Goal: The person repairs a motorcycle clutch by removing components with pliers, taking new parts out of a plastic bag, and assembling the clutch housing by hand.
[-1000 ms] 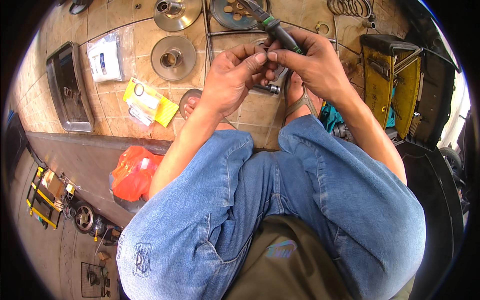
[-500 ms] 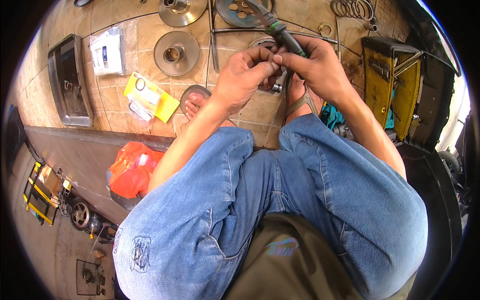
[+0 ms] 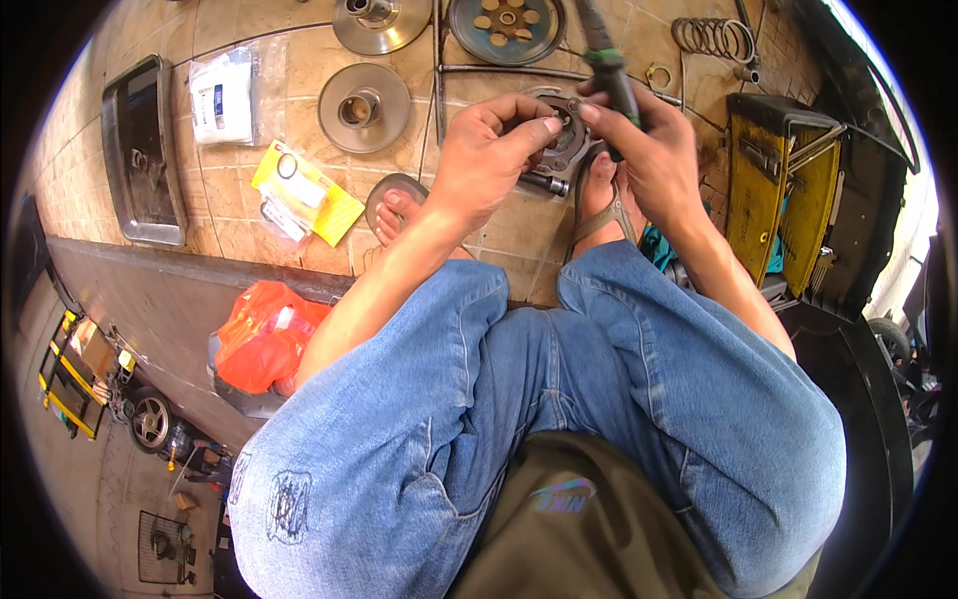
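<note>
My right hand (image 3: 649, 140) is closed round a tool with a black handle and green bands (image 3: 616, 95); its blurred grey end points up and away. Its thumb and forefinger pinch a small round metal piece (image 3: 574, 105). Close beside it, my left hand (image 3: 489, 155) is closed, thumb pressed to the fingertips on something too small to make out. Beneath both hands, a round metal clutch-like part with curved segments (image 3: 571, 150) lies on the floor between my feet, partly hidden. A shiny socket-like cylinder (image 3: 545, 184) lies just below the left fingers.
Metal pulley halves (image 3: 363, 108), a round drum with holes (image 3: 507, 28), a coil spring (image 3: 714, 40) and a metal bar (image 3: 509, 69) lie beyond. Leftward are a yellow packet (image 3: 307, 195), a white packet (image 3: 222, 100) and a black tray (image 3: 145, 150). A yellow toolbox (image 3: 783, 190) stands right.
My hands have drawn slightly apart, the right one shifting right. The tool's handle has swung more upright, and more of the round part shows between the hands.
</note>
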`<state>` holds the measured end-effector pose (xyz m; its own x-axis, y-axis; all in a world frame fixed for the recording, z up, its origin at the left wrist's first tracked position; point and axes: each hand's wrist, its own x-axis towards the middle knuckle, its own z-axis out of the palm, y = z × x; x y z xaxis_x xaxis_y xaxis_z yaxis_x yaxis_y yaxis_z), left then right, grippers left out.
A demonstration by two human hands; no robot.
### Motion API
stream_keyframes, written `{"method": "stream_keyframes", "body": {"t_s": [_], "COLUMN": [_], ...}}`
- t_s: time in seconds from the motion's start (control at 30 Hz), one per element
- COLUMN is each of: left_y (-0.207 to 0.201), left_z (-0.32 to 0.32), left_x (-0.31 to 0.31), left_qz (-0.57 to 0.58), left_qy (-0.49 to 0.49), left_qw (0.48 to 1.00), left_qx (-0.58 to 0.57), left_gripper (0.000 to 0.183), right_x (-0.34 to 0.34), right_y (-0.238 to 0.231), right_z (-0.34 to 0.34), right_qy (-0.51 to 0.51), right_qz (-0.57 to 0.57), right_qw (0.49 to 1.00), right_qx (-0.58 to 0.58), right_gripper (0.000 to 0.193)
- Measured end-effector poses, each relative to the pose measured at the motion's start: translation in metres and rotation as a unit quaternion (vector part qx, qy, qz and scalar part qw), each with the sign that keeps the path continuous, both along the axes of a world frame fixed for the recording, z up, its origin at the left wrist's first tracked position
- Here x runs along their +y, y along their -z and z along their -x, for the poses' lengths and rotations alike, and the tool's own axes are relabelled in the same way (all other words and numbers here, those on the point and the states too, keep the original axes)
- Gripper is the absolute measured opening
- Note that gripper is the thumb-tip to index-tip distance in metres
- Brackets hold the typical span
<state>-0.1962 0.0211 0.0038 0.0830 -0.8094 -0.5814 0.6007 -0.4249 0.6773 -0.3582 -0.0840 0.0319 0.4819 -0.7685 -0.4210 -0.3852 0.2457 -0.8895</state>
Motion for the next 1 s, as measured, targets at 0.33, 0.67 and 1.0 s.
{"method": "stream_keyframes", "body": {"t_s": [0.33,0.67,1.0], "left_y": [-0.031,-0.054,-0.060], "left_z": [-0.032,-0.038,-0.034], "left_x": [-0.004,-0.009,-0.009], "left_qz": [0.057,0.081,0.162], "left_qy": [0.058,0.150,0.219], "left_qw": [0.991,0.971,0.957], "left_qx": [0.106,0.166,0.101], "left_gripper": [0.014,0.026,0.018], "right_x": [-0.022,-0.036,-0.036], "right_y": [-0.003,-0.020,-0.022], "right_z": [0.039,0.033,0.042], "right_qy": [-0.255,-0.318,-0.354], "right_qz": [0.307,0.356,0.414], "right_qw": [0.917,0.876,0.837], "right_qx": [-0.002,-0.068,-0.046], "right_gripper": [0.028,0.029,0.034]}}
